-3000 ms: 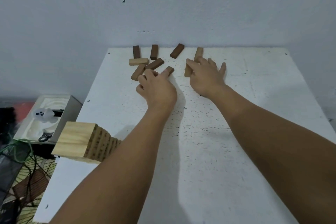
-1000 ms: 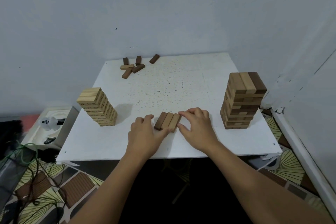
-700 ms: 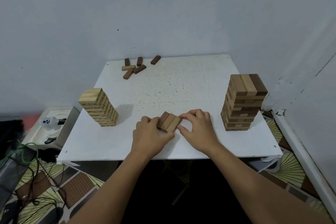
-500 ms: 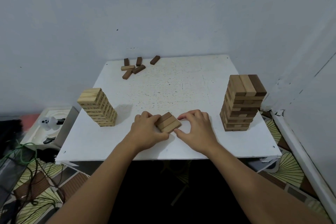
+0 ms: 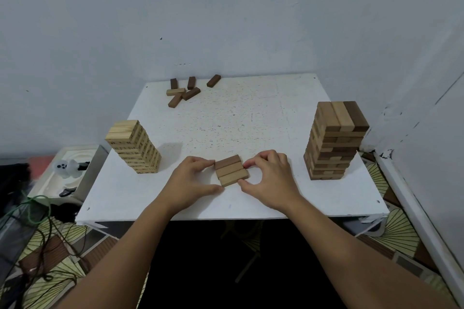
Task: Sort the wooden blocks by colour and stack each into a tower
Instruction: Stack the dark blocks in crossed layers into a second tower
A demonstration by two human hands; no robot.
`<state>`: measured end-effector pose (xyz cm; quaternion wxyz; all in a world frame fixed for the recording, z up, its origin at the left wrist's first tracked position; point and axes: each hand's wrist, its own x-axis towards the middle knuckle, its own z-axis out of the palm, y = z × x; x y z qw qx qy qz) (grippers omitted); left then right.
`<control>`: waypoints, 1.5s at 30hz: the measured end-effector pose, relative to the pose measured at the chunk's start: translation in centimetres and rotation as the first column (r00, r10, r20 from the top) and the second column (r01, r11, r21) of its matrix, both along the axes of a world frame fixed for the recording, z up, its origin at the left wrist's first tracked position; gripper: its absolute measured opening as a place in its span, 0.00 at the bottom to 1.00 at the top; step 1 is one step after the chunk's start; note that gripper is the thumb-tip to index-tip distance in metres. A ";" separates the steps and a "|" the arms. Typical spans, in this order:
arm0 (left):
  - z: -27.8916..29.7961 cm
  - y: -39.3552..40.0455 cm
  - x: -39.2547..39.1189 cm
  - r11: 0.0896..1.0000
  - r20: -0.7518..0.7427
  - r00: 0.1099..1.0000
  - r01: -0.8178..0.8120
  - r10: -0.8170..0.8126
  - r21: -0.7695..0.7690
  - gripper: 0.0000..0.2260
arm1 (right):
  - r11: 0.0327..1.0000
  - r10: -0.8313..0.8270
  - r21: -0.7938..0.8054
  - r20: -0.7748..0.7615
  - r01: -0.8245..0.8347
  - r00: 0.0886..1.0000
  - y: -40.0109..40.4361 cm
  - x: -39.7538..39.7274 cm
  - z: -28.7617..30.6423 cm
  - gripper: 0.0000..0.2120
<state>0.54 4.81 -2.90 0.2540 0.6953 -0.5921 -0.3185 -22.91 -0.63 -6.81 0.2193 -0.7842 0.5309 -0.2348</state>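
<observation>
Fingers [image 5: 204, 163] of the left hand [image 5: 192, 182] press against the left end of the row of three blocks [image 5: 231, 170], with the thumb extended along the counter [image 5: 226, 123] at the row's near left corner. Fingers [image 5: 251, 163] of the right hand [image 5: 270, 178] are curled and touch the right end of the row, and the right thumb lies at its near right corner. Both hands thus pinch the row between them from opposite ends.

The row of three blocks lies flat on the counter, near its front edge and roughly midway across. The three blocks lie side by side and touching; the farthest is darker brown, the two nearer are lighter.

Positions relative to the row of three blocks:
- Left and slightly behind: the light tower [image 5: 134, 149], built of pale wood, standing apart from the left hand.
- Right and slightly behind: the mixed tower [image 5: 335, 140], taller, with medium and dark brown layers. Its top layer shows two lighter blocks and one dark block.
- Far behind and to the left, at the counter's back edge by the wall: the loose blocks [image 5: 185, 91], mostly dark brown with one pale piece, some touching one another and one lying apart.
- Far left, below counter level: a tray [image 5: 82, 158] holding a small white figure [image 5: 66, 167].
- Lower left, on the patterned floor: a tangle of cables [image 5: 32, 221].
</observation>
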 end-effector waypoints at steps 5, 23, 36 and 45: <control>-0.2 -0.4 0.2 0.999 -0.038 0.999 0.000 0.002 0.043 0.33 | 1.000 -0.005 0.002 0.021 0.005 1.000 0.1 0.0 0.1 0.21; -1.1 0.2 -0.2 0.996 -0.100 0.993 -0.072 0.067 -0.045 0.13 | 1.000 -0.024 0.003 0.052 0.024 0.998 0.2 0.0 0.0 0.16; -0.9 0.3 -0.4 0.994 -0.105 0.991 -0.094 0.088 -0.055 0.14 | 0.999 -0.030 -0.014 0.011 0.030 0.999 0.3 0.0 0.0 0.19; -0.9 0.1 -0.6 0.991 -0.107 0.989 -0.112 0.104 -0.068 0.18 | 0.999 -0.035 0.001 0.007 0.035 0.999 0.3 0.1 -0.1 0.23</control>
